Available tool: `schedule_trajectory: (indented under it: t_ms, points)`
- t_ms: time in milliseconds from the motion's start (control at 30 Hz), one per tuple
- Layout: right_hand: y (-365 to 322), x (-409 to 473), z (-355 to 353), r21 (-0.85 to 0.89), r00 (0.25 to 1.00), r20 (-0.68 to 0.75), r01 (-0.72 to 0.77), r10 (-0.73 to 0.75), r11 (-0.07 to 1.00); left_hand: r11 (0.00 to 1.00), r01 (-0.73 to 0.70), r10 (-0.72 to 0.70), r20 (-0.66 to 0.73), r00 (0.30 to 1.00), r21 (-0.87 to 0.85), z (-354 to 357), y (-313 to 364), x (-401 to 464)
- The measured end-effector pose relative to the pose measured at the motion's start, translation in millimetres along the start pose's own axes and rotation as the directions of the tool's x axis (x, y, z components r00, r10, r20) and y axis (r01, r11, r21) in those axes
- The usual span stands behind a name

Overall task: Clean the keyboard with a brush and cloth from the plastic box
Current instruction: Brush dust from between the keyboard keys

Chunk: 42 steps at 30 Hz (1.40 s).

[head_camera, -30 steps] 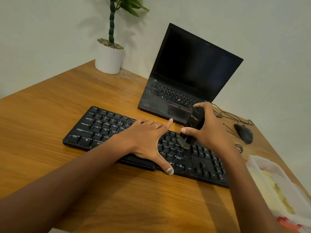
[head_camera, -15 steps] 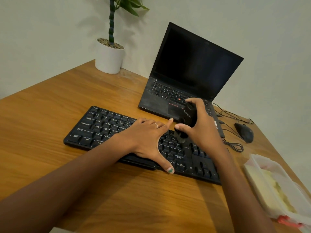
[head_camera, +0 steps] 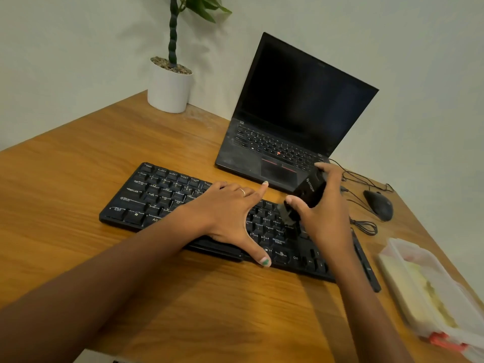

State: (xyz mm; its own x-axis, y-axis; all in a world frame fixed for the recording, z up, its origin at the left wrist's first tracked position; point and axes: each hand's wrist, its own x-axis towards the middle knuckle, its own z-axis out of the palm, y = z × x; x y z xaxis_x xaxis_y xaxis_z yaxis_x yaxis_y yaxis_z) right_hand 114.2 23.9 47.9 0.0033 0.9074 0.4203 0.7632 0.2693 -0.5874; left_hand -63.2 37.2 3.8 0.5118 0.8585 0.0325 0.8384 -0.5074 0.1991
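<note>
Black keyboard (head_camera: 162, 197) lies mid-desk (head_camera: 78, 166), toward near edge. L hand (head_camera: 230, 213) flat on keys, fingers spread. R hand (head_camera: 322, 213) grips black brush (head_camera: 309, 192), bristles prob. touching keys. Plastic box (head_camera: 429, 292) w/ cloth at right edge

We see two bare forearms reaching in from the bottom edge, with no sleeve, watch or bracelet on either one as far as the frame shows. Our left hand (head_camera: 230, 213) wears a thin, pale metal ring (head_camera: 243, 192) on one of its fingers. Its thumbnail carries green polish that looks partly worn, and the nail of its forefinger is tinted a lighter green. On our right hand (head_camera: 324, 213) the thumbnail shows no clear colour; its other nails are turned away from us.
</note>
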Motion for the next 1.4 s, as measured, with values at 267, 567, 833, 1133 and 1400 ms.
schedule_trajectory:
  t_ms: [267, 567, 833, 1133, 1400]
  points:
    - [-5.4, -11.5, -11.8, -0.052, 0.99, 0.127, 0.06, -0.053, 0.997, 1.0, -0.002, 0.002, 0.004, 1.0, 0.0, 0.3, -0.2, -0.6]
    - [-10.9, -20.7, -34.8, -0.089, 0.945, 0.324, -0.014, 0.042, 0.996, 1.0, 0.006, -0.006, 0.018, 1.0, -0.012, -1.7, 1.7, -1.1]
    - [-7.1, -33.2, -26.6, -0.003, 0.985, 0.17, 0.005, -0.005, 1.0, 1.0, 0.007, -0.006, 0.012, 1.0, -0.016, -2.3, 1.6, -1.8]
    - [-3.5, -48.4, -35.8, 0.012, 0.988, 0.138, -0.064, 0.062, 0.998, 1.0, -0.003, 0.003, 0.008, 1.0, 0.01, -2.0, 1.5, -0.9]
    - [-1.9, -47.3, -36.0, -0.056, 0.993, 0.092, -0.071, 0.076, 0.996, 1.0, -0.005, 0.005, 0.005, 1.0, 0.01, -1.1, 0.1, -0.7]
